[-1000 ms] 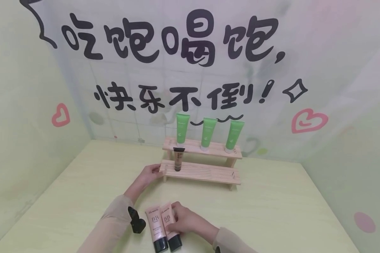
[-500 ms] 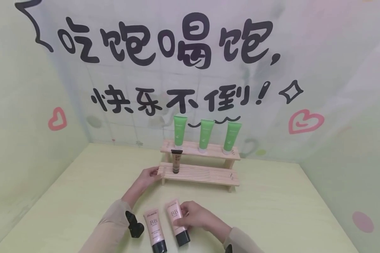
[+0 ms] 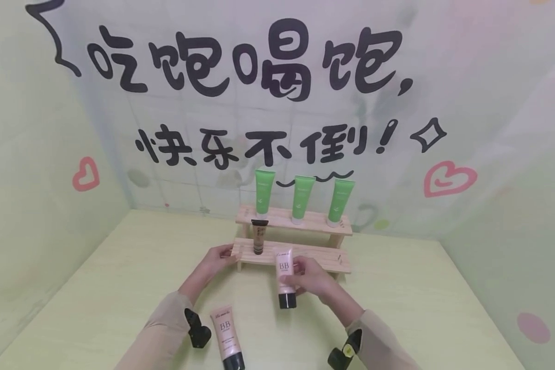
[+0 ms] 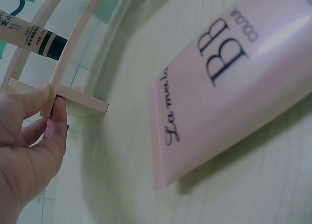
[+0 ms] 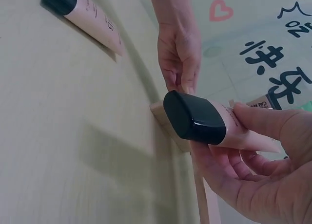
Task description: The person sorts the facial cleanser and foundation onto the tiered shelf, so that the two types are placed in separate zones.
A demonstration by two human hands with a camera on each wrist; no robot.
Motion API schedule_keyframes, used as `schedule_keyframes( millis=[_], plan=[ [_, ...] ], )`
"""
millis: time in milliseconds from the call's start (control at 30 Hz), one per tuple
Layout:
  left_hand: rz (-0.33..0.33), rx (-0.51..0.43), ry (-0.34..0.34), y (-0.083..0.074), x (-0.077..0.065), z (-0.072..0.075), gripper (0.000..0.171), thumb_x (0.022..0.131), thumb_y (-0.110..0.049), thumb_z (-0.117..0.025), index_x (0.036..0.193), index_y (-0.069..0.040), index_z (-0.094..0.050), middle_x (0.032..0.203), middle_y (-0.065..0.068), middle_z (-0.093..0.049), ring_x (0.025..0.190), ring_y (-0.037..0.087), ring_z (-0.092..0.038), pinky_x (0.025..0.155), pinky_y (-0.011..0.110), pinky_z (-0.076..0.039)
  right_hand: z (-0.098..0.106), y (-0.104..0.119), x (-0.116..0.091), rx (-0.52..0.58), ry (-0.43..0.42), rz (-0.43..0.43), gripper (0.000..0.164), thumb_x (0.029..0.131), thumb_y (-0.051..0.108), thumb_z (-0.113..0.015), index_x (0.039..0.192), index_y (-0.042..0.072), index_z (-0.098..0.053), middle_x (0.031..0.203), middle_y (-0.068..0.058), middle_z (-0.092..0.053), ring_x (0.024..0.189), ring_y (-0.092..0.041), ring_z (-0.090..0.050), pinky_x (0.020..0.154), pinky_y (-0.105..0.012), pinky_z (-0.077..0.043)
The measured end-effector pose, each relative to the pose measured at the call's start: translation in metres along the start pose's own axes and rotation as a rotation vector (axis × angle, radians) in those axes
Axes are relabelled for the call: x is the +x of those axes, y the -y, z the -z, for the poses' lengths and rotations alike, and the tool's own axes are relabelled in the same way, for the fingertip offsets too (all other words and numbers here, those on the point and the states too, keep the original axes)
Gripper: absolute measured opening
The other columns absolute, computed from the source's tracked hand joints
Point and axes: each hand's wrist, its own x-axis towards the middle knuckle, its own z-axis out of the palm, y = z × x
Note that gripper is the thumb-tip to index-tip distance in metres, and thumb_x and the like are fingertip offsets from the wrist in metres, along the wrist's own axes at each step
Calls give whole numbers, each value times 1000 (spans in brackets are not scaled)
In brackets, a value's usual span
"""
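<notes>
My left hand pinches the left end of the lower step of a two-step wooden stand; the left wrist view shows thumb and fingers on the board's end. In my right hand is a pink BB cream tube, held between thumb and fingers with its black cap downward, in front of the lower step. A second pink BB cream tube lies on the table nearer to me. On the lower step's left part stands a small brown tube with a black top.
Three green tubes, at left, middle and right, stand along the upper step. Behind the stand rises a pale wall sheet with black lettering. Side walls flank the light table.
My right hand has drawn one pink BB cream tube away from the other and lifted it forward and right to the stand. My left hand stays on the stand's end.
</notes>
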Motion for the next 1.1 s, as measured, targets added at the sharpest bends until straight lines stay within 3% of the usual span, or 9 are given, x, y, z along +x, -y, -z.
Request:
schedule_keyframes(
  millis=[267, 400, 867, 1100],
  plan=[
    [11, -19, 5, 0, 2, -1, 51, 90, -16, -56, 135, 0, -40, 125, 23, -53, 112, 32, -53, 95, 43, -47, 16, 3, 11, 22, -175, -47, 44, 79, 10, -68, 117, -4, -52, 100, -17, -57, 77, -21, -61, 64, -32, -57],
    [23, -17, 9, 0, 1, -1, 51, 90, -17, -55, 136, -1, -39, 126, 23, -53, 113, 32, -53, 96, 43, -46, 23, 5, 16, -18, -231, -68, 46, 79, 13, -69, 119, -3, -53, 104, -18, -57, 79, -20, -61, 66, -30, -56],
    [34, -33, 12, -2, -1, 0, 50, 92, -16, -53, 137, -2, -38, 126, 23, -52, 112, 32, -53, 95, 42, -47, 44, 10, 29, -11, -304, -73, 50, 82, 8, -64, 128, -1, -45, 115, -23, -54, 94, -27, -59, 72, -29, -57],
    [41, -29, 11, -1, 0, 0, 50, 92, -17, -53, 137, -3, -38, 125, 22, -53, 111, 30, -53, 94, 42, -47, 53, 9, 38, 9, -330, -2, 49, 80, 5, -65, 125, 0, -47, 122, -21, -53, 109, -33, -54, 83, -32, -54]
  ],
)
